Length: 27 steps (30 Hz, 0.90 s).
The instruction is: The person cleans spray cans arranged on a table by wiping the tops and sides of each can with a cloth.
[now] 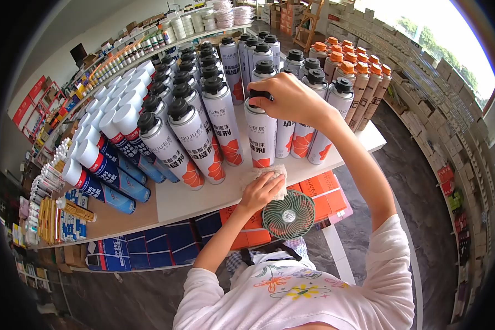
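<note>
White worktop (195, 199) lies beneath the black-capped can (260, 135), dark floor (404, 176) to its right; the right hand (294, 99) grips its top, the left hand (262, 191) spread over a cloth (279, 177) before its base.

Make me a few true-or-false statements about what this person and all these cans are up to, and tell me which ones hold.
1. The left hand lies on a pale cloth. True.
2. The right hand is on the cloth too. False: it grips the top of a black-capped can.
3. The orange-capped cans stand at the table's left end. False: they are toward its right end.
4. A round green fan shows in front of the person's white top. True.
5. The white-capped cans have plain yellow bodies. False: they are mostly blue, with red near the top.
</note>
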Tool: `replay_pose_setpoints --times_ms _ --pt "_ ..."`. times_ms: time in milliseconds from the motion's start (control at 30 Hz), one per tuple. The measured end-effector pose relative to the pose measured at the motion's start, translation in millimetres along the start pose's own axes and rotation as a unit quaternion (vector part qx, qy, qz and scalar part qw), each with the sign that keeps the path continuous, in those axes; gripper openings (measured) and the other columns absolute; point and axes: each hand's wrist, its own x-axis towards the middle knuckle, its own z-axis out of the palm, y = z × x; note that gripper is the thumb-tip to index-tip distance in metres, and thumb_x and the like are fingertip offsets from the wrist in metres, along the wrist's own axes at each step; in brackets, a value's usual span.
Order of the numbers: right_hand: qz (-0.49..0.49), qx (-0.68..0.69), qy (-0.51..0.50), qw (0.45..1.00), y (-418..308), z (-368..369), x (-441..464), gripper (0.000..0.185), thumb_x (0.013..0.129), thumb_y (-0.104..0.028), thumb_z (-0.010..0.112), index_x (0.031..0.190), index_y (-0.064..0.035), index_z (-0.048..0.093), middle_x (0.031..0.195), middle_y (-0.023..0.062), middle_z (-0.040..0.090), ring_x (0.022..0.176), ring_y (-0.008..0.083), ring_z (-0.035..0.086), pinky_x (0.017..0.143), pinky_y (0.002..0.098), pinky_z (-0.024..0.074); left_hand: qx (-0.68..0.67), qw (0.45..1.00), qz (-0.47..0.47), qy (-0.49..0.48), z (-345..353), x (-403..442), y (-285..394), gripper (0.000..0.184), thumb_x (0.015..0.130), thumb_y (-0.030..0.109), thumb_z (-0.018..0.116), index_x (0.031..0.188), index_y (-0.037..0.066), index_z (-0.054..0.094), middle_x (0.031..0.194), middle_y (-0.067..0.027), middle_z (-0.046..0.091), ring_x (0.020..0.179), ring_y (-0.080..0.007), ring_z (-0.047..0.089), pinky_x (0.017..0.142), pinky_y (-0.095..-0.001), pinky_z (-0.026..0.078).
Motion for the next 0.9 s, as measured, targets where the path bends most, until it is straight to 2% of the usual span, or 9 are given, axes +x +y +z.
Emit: replay_pose_setpoints --times_ms 100,167,300,433,500,633,700,767,900 --pt "0.015 0.010 0.016 1.000 0.7 2.8 -1.5 0.030 0.089 -0.016 0.067 0.112 0.0032 0.068 0.085 0.0240 0.068 0.070 0.0403 0.064 0.067 0.0419 0.0527 -0.003 0.999 0.033 -0.011 -10.2 12.2 -11.9 0.026 0.083 0.015 0.069 0.109 0.018 0.074 0.115 0.0088 0.070 0.105 -0.0178 0.064 0.086 -0.0282 0.056" --pt "-0.020 0.008 0.033 0.999 5.7 6.6 -0.4 0.030 0.089 -0.015 0.067 0.111 0.0042 0.067 0.089 0.0240 0.068 0.074 0.0419 0.064 0.069 0.0427 0.0529 0.023 0.994 0.023 0.108 -33.0 46.8 -24.3 0.024 0.083 0.019 0.071 0.107 0.018 0.075 0.114 0.0082 0.070 0.105 -0.0181 0.063 0.084 -0.0277 0.056" --pt "-0.047 -0.002 0.055 0.997 13.5 13.8 -0.4 0.030 0.088 -0.014 0.067 0.111 0.0042 0.067 0.092 0.0239 0.068 0.079 0.0424 0.064 0.072 0.0438 0.0530 0.004 0.982 -0.032 0.187 -57.7 76.4 -43.2 0.022 0.083 0.021 0.072 0.105 0.019 0.075 0.113 0.0083 0.071 0.104 -0.0180 0.063 0.082 -0.0269 0.056" --pt "-0.049 -0.016 0.059 0.997 9.6 12.8 -0.5 0.029 0.089 -0.015 0.067 0.112 0.0037 0.067 0.092 0.0232 0.068 0.080 0.0422 0.064 0.072 0.0445 0.0529 0.011 0.992 -0.003 0.126 -31.3 30.9 -35.7 0.023 0.081 0.018 0.072 0.104 0.021 0.075 0.113 0.0090 0.071 0.102 -0.0170 0.064 0.080 -0.0254 0.057" --pt "-0.024 -0.019 0.059 0.998 6.7 13.1 -1.8 0.030 0.089 -0.016 0.067 0.113 0.0021 0.067 0.093 0.0222 0.069 0.079 0.0411 0.065 0.072 0.0440 0.0528 0.001 0.999 0.049 0.024 -25.3 7.0 -27.5 0.025 0.079 0.016 0.071 0.104 0.020 0.076 0.113 0.0096 0.070 0.102 -0.0162 0.064 0.079 -0.0257 0.058" --pt "-0.022 -0.030 0.072 0.997 4.8 15.0 -3.1 0.030 0.090 -0.018 0.068 0.113 0.0013 0.068 0.097 0.0209 0.069 0.079 0.0407 0.065 0.072 0.0432 0.0532 -0.053 0.998 0.002 -0.037 -34.0 1.3 -22.4 0.031 0.074 0.012 0.072 0.103 0.021 0.077 0.111 0.0099 0.072 0.100 -0.0171 0.065 0.076 -0.0281 0.057" --pt "-0.048 -0.024 0.136 0.989 8.6 23.3 -4.3 0.028 0.087 -0.019 0.066 0.107 0.0008 0.071 0.087 0.0202 0.070 0.077 0.0401 0.066 0.070 0.0448 0.0545 -0.073 0.995 -0.010 -0.064 -48.0 3.3 -23.1 0.031 0.075 0.013 0.071 0.105 0.020 0.077 0.112 0.0091 0.071 0.103 -0.0178 0.064 0.078 -0.0290 0.057" --pt "-0.042 0.017 0.142 0.989 11.5 23.7 -6.6 0.029 0.087 -0.019 0.066 0.107 0.0012 0.070 0.090 0.0204 0.070 0.078 0.0403 0.066 0.070 0.0452 0.0543 -0.092 0.992 -0.013 -0.085 -62.6 5.8 -26.6 0.032 0.075 0.013 0.069 0.106 0.019 0.076 0.114 0.0082 0.070 0.105 -0.0184 0.063 0.081 -0.0298 0.058" --pt "-0.035 0.022 0.165 0.985 4.9 29.9 -11.7 0.029 0.090 -0.020 0.065 0.110 0.0004 0.070 0.096 0.0184 0.070 0.081 0.0390 0.066 0.071 0.0446 0.0547 -0.081 0.982 -0.102 -0.140 -95.3 -23.0 -40.5 0.040 0.068 0.007 0.073 0.106 0.018 0.075 0.114 0.0065 0.070 0.107 -0.0208 0.063 0.084 -0.0340 0.057"
